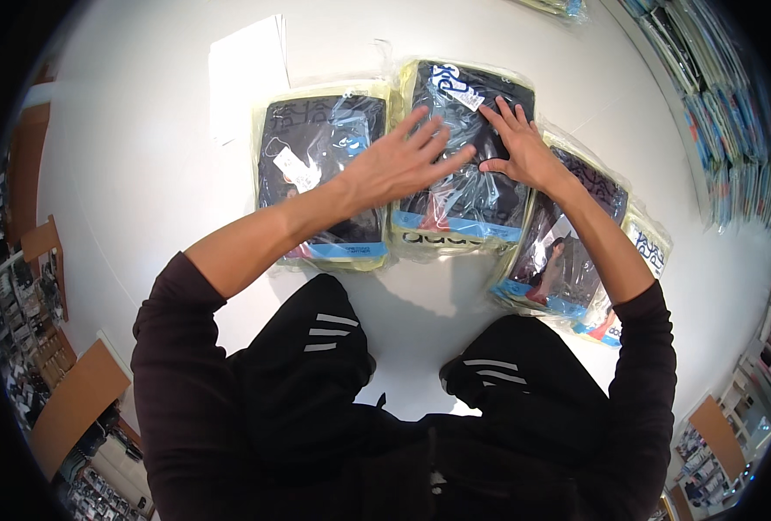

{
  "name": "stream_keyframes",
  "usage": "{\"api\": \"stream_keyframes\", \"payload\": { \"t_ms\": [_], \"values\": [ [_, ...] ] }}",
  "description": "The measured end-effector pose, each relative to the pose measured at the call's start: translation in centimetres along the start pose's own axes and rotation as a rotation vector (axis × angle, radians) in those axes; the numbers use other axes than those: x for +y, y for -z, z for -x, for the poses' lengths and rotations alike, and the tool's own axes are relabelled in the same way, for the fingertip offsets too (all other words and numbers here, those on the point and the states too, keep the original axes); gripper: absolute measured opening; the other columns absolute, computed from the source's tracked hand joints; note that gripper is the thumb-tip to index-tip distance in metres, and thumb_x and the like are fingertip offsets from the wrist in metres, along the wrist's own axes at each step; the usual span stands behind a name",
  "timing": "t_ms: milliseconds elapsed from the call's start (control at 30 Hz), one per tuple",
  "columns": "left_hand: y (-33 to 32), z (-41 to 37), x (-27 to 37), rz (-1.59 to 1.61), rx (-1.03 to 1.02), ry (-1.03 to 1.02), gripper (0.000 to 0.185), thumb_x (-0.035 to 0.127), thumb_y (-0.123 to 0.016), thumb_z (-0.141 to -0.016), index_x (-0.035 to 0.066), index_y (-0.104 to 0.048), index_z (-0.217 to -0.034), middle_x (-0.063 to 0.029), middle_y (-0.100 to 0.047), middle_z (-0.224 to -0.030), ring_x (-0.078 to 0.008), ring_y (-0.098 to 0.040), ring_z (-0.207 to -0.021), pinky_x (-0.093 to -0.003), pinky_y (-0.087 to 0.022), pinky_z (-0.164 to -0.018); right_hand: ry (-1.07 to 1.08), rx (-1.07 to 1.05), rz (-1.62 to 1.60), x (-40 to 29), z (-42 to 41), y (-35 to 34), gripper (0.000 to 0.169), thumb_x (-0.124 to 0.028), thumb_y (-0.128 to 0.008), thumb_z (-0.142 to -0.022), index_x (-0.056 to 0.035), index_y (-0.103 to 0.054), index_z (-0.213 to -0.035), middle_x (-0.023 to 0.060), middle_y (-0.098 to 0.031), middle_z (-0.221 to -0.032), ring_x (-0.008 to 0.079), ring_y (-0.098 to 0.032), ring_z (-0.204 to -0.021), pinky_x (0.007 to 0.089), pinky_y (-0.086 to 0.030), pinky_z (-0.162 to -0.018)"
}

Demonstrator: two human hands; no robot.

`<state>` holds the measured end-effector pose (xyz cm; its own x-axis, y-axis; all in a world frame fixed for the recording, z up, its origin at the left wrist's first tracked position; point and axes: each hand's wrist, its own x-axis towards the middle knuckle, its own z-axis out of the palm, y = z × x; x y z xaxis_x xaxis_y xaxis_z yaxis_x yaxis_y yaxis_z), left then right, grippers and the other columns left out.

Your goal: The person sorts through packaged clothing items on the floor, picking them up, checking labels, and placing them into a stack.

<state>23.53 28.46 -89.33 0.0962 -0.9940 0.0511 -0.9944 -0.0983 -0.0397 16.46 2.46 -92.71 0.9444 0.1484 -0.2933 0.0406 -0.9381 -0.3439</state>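
Observation:
Stacks of dark folded garments in clear plastic bags lie on the white floor before me. My right hand point(519, 146) rests with spread fingers on the middle packaged garment point(463, 189), near its white paper tag point(467, 96). Over the left edge of that same stack is my left hand point(405, 159), its fingers apart and slightly blurred; I cannot tell whether it touches the plastic. Below my left hand and forearm sits the left packaged garment point(327, 221), with a white hang tag point(296, 168). The right packaged garment point(561, 254) lies tilted beside my right forearm.
A white-fronted package point(643, 251) sticks out past the right stack. White paper sheets point(245, 75) lie at the upper left. Rows of bagged packages point(717, 124) stand along the right. Shelves with brown panels point(86, 404) line the left rim. My knees point(320, 325) border the near side.

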Motion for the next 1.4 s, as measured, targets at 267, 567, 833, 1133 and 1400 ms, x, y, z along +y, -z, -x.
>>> {"api": "stream_keyframes", "payload": {
  "t_ms": [267, 567, 833, 1133, 1400],
  "values": [
    [-1.2, 1.9, 0.6, 0.190, -0.099, -0.191, 0.009, 0.015, -0.058, -0.081, 0.010, -0.064, -0.078, -0.0030, -0.061, -0.087, -0.0174, -0.060, -0.091, -0.0306, -0.043, -0.083, 0.268, -0.146, 0.028, -5.8, 3.0, -2.4, 0.110, -0.057, -0.075, -0.073, -0.0169, -0.017, -0.157, 0.0211, -0.007, -0.162, 0.0518, -0.008, -0.146, 0.0677, -0.015, -0.113],
    [1.3, 7.6, -2.1, 0.386, -0.312, -0.118, 0.006, 0.010, -0.059, -0.073, 0.009, -0.064, -0.070, -0.0027, -0.058, -0.083, -0.0187, -0.058, -0.093, -0.0321, -0.043, -0.086, 0.214, -0.137, 0.023, -3.3, 3.9, -2.6, 0.102, -0.051, -0.074, -0.074, -0.0264, -0.019, -0.157, 0.0126, -0.003, -0.164, 0.0460, -0.005, -0.148, 0.0655, -0.014, -0.116],
    [0.8, 10.0, -2.3, 0.511, -0.378, 0.193, 0.023, 0.021, -0.064, -0.080, 0.000, -0.062, -0.091, -0.0131, -0.062, -0.084, -0.0324, -0.062, -0.086, -0.0424, -0.048, -0.081, 0.224, -0.180, 0.030, -2.9, 4.3, -1.4, 0.096, -0.037, -0.078, -0.078, -0.0212, -0.024, -0.155, 0.0129, -0.010, -0.163, 0.0430, -0.009, -0.149, 0.0624, -0.014, -0.118],
    [-4.9, 3.2, -0.5, 0.753, -0.033, 0.660, 0.035, 0.019, -0.052, -0.089, -0.008, -0.046, -0.110, -0.0303, -0.057, -0.102, -0.0454, -0.058, -0.097, -0.0471, -0.048, -0.085, 0.456, 0.061, 0.103, -5.1, 4.9, -3.7, 0.022, -0.023, -0.067, -0.084, -0.0054, -0.067, -0.098, 0.0098, -0.060, -0.108, 0.0260, -0.054, -0.105, 0.0388, -0.043, -0.091],
    [-7.6, 1.3, -0.7, 1.582, 0.063, 1.248, 0.032, -0.008, -0.044, -0.086, -0.004, -0.048, -0.118, -0.0168, -0.056, -0.106, -0.0249, -0.060, -0.092, -0.0347, -0.050, -0.081, 0.545, 0.260, -0.014, -3.3, 7.1, -3.3, 0.012, -0.007, -0.063, -0.070, -0.0066, -0.060, -0.081, 0.0060, -0.051, -0.085, 0.0231, -0.053, -0.085, 0.0348, -0.043, -0.077]
  ]
}}
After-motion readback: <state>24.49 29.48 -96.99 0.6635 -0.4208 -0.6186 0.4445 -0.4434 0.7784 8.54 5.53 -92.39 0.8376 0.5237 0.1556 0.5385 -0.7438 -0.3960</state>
